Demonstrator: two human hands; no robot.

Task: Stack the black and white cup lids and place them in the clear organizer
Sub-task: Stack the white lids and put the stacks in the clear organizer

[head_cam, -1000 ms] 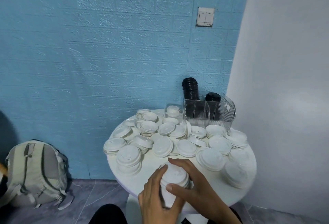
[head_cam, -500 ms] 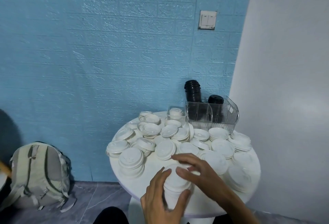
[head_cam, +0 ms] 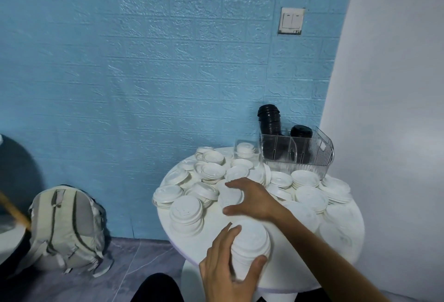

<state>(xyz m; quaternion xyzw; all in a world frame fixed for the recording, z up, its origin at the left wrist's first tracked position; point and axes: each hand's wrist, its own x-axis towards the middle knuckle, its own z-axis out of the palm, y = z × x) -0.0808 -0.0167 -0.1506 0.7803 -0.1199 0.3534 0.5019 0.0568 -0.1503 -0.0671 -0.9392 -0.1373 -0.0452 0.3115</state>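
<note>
Down at the near edge of the round white table (head_cam: 206,229), the left hand (head_cam: 223,270) wraps a tall stack of white lids (head_cam: 251,244), its fingers curled up one side and the thumb hooked round the other, so the stack is gripped upright. The right hand (head_cam: 252,197) reaches over the middle of the table with its fingers curved down onto a single white lid (head_cam: 229,196), thumb at the lid's near rim and fingertips at its far rim; whether the lid is already lifted off the pile cannot be told. Loose white lids and short piles of them (head_cam: 310,196) cover most of the tabletop, from the left edge across to the right edge. At the far right edge stands the clear organizer (head_cam: 310,155), upright, with two columns of black lids (head_cam: 270,119) rising out of its compartments, the left column taller than the right. Just left of it, at the far edge, a small clear box (head_cam: 246,150) holds a few white lids. On the floor to the left of the table, a grey backpack (head_cam: 64,227) leans against the blue brick-patterned wall (head_cam: 144,61), which carries a light switch (head_cam: 291,21).
</note>
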